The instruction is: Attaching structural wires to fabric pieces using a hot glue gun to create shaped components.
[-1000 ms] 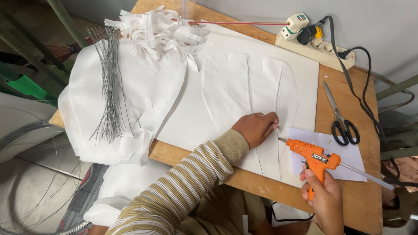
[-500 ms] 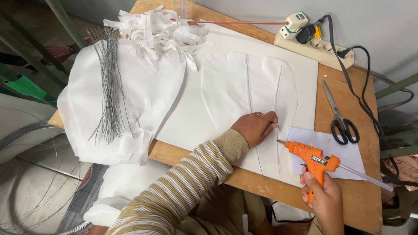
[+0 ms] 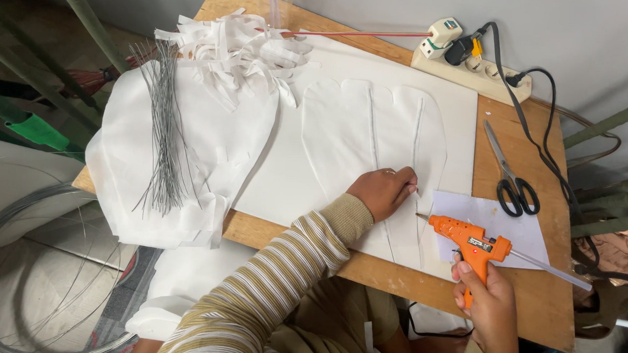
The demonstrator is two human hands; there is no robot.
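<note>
My left hand (image 3: 386,190) rests with curled fingers on a white petal-shaped sheet (image 3: 344,139), pressing on a thin wire (image 3: 417,142) that lies along it. My right hand (image 3: 490,307) grips the handle of an orange glue gun (image 3: 468,240). The gun's nozzle points left, just above the sheet and a little right of my left fingertips. A glue stick pokes out of the gun's back end. The petal sheet lies on a larger white sheet (image 3: 285,182) on the wooden table (image 3: 515,294).
Black-handled scissors (image 3: 511,176) lie right of the sheets, above a small white paper (image 3: 498,222). A power strip (image 3: 470,66) with black cables sits at the far edge. A bundle of grey wires (image 3: 164,133) and white paper scraps (image 3: 228,47) lie on the left. Coiled wire (image 3: 15,268) sits below the table.
The glue gun has shifted slightly left and down, closer to the sheet. My left hand has stayed in place on the wire.
</note>
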